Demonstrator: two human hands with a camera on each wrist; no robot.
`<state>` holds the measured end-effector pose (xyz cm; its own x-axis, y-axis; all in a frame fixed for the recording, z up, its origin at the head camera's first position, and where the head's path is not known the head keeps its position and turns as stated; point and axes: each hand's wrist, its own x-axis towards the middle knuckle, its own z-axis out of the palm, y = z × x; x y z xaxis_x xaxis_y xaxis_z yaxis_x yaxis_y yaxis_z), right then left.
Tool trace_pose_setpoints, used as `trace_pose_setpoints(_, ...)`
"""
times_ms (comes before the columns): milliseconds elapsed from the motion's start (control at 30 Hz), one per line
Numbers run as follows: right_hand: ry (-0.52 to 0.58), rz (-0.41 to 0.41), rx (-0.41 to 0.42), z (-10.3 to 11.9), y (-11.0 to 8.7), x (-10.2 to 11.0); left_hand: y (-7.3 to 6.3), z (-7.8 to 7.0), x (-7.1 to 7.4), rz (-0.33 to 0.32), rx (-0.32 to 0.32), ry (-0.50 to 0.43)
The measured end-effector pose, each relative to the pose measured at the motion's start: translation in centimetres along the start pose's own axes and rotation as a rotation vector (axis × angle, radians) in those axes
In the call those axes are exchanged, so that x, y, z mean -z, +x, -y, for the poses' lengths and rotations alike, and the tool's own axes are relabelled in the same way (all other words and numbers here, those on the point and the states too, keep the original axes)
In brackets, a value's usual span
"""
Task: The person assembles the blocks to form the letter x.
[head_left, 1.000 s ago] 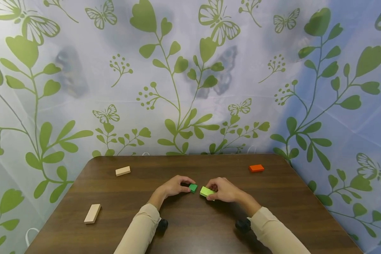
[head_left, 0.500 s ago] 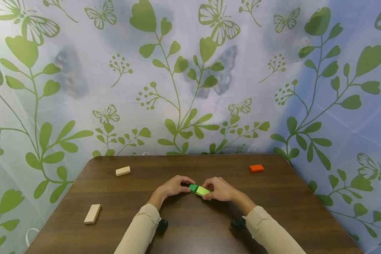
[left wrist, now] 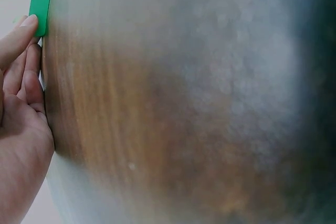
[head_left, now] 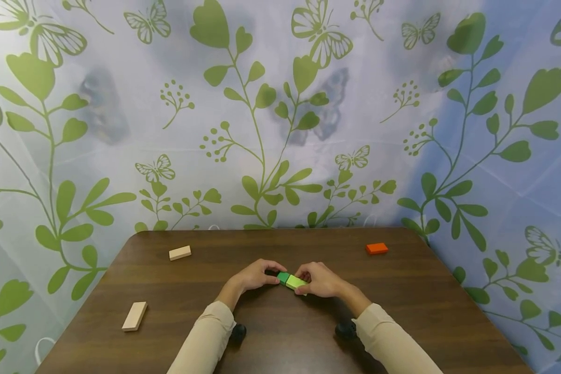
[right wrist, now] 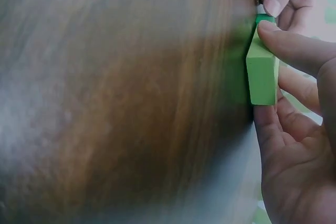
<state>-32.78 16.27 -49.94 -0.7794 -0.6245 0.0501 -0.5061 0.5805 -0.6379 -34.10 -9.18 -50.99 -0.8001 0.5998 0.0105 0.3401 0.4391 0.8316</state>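
A dark green block (head_left: 283,278) lies flat near the middle of the table, its left part between the thumb and fingers of my left hand (head_left: 254,275). My right hand (head_left: 324,280) pinches a light green block (head_left: 295,282) by its long sides. The two blocks stand end to end in one slanting line, their short ends meeting in the head view. The left wrist view shows my thumb on the side of the dark green block (left wrist: 39,15). In the right wrist view the near end of the light green block (right wrist: 261,80) faces the camera.
On the brown wooden table (head_left: 280,337) an orange-red block (head_left: 376,249) lies at the back right. One pale wooden block (head_left: 179,253) is at the back left, another pale block (head_left: 134,316) at the front left. A leaf-patterned curtain (head_left: 187,130) hangs behind the table.
My right hand has slid the light green block leftward until its end meets the dark green block. My left hand has stayed in place with the dark green block.
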Motion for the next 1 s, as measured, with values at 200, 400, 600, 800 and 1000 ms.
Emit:
trace_pose_setpoints(200, -0.034, -0.001, -0.011, 0.19, 0.24, -0.09, -0.07, -0.13, 0.00, -0.004, -0.001, 0.002)
trace_pose_setpoints(400, -0.039, 0.004, -0.025, 0.39, 0.32, -0.16, -0.03, -0.28, 0.06, -0.001, -0.001, 0.005)
trace_pose_setpoints(600, -0.052, -0.003, -0.052, 0.22, 0.50, -0.08, 0.04, -0.42, 0.12, -0.005, -0.019, 0.006)
trace_pose_setpoints(800, -0.047, -0.003, -0.066, 0.44, 0.27, -0.10, -0.02, -0.53, -0.02, -0.005, -0.023, 0.002)
trace_pose_setpoints(1000, -0.040, -0.006, -0.051, 0.59, 0.15, -0.40, -0.26, -0.33, -0.12, -0.007, 0.000, -0.011)
